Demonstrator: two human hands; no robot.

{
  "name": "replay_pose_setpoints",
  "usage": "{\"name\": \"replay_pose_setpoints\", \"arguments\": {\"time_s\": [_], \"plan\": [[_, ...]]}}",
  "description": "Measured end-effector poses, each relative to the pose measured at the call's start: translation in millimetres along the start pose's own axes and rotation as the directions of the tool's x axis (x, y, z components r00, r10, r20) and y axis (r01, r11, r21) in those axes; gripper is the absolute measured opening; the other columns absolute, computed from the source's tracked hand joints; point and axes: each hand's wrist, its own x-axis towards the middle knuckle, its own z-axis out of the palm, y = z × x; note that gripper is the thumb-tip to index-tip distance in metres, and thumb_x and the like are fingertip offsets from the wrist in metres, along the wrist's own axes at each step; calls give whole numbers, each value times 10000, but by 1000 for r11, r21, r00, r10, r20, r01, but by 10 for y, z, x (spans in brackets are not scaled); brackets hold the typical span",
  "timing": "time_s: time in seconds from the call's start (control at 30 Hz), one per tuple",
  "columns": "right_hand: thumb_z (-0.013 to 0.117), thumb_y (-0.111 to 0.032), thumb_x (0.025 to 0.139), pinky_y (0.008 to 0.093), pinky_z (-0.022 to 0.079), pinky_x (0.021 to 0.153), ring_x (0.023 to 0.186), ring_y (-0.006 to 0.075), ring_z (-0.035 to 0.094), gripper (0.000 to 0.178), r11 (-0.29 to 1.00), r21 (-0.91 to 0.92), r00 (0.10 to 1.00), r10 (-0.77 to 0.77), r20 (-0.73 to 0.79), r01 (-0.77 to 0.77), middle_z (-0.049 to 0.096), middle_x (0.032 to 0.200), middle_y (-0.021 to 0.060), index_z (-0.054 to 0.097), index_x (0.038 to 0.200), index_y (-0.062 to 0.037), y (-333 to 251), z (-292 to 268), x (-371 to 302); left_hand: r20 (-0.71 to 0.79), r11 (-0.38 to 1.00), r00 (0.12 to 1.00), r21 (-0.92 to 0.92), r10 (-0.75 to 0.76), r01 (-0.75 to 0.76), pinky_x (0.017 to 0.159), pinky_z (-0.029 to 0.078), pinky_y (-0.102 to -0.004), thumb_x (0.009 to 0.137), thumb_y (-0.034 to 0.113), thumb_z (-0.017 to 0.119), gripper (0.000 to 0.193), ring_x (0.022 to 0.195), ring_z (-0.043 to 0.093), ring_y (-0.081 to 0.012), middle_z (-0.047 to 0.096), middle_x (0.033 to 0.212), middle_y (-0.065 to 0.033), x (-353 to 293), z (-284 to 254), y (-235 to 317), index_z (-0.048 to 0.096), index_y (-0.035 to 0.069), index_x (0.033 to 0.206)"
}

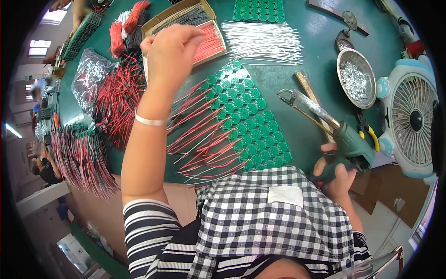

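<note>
My left hand [173, 52] hovers over a cardboard box of cut wires, its fingertips pinched together. Anything between those fingers is too small or hidden to make out. Red wires [207, 43] fill the box's near part, and dark wires [186, 17] lie behind them. At the right, the fingers of my right hand [338, 183] wrap round the grip of a green soldering gun [351, 143], whose metal tip points up and left. Between my hands lies a panel of round green circuit boards [253, 118]. Red and white wires [209, 148] stick out leftward from its left column.
White wires [262, 43] lie beyond the panel, near another circuit board sheet [259, 10]. To the right are a metal bowl of silvery scraps [357, 79], pliers [371, 135] and a fan [414, 121]. Wired bundles [118, 100] and a plastic bag [90, 76] cover the left side.
</note>
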Motion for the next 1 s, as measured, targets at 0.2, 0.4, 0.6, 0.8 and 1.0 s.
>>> {"name": "replay_pose_setpoints", "arguments": {"time_s": [0.2,0.4,0.6,0.8,1.0], "plan": [[624,-337,873,330,517,528,590,227,615,648,1000,-8,999,-23,-27,23,573,1130,240,367,1305,72,-34,25,26,253,976,944,-7,211,-217,842,328,-412,777,144,626,109,817,542,-178,548,772,20,-672,-567,911,692,178,858],[603,-298,880,321,507,532,617,225,619,603,999,-31,999,9,-33,-10,568,1145,237,383,1289,86,-72,22,25,460,865,887,461,-43,-197,698,437,-367,779,123,599,98,790,572,-204,591,837,-52,-706,-1018,574,663,104,851],[573,-333,887,275,450,465,521,173,547,530,997,-28,996,-75,-43,73,608,739,166,468,1184,93,-1,72,87,727,498,656,653,-201,-571,683,470,-356,796,119,587,124,810,631,-204,628,834,-50,-673,-936,42,695,108,856],[563,-317,891,307,488,478,550,189,576,531,987,-35,985,-157,-66,155,594,1040,204,441,1179,112,16,127,113,791,510,574,591,-214,-625,654,487,-347,791,125,601,89,792,650,-218,630,811,-68,-820,-687,32,682,107,758],[560,-302,895,309,488,473,556,195,579,541,990,-46,991,-131,-2,130,571,1114,199,404,1237,87,38,40,135,581,780,814,503,14,-372,639,492,-335,782,90,597,80,793,629,-211,606,836,-86,-674,-1088,423,656,72,833]]}}
